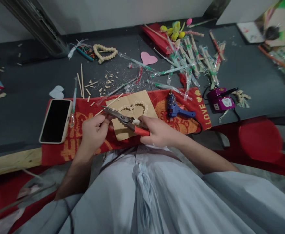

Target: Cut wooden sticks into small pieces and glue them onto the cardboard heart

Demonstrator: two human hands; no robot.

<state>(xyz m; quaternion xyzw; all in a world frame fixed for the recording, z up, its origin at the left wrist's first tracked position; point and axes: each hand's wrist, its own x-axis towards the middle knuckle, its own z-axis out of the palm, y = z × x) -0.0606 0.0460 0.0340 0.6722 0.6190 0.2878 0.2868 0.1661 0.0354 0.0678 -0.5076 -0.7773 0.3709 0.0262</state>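
My right hand [157, 130] is wrapped round the red handles of pruning shears [123, 119], whose long grey blades point left. The fingertips of my left hand [95, 131] are pinched together just below the blades; what they hold, if anything, is hidden. A thin wooden stick [115, 99] runs slantwise behind the blade tips. Beneath the shears lies a piece of brown cardboard [146, 96] with a heart outline of small wooden bits [142, 104] on it. The cardboard rests on a red and orange towel [69, 152].
A phone [56, 122] lies left on the towel, a blue glue gun [179, 110] right. Cut wooden bits [107, 83], a finished-looking wooden heart [105, 53], a pink paper heart [148, 58] and wrapped chopsticks [190, 52] spread behind. A purple device [220, 100] stands right; red stools flank the table.
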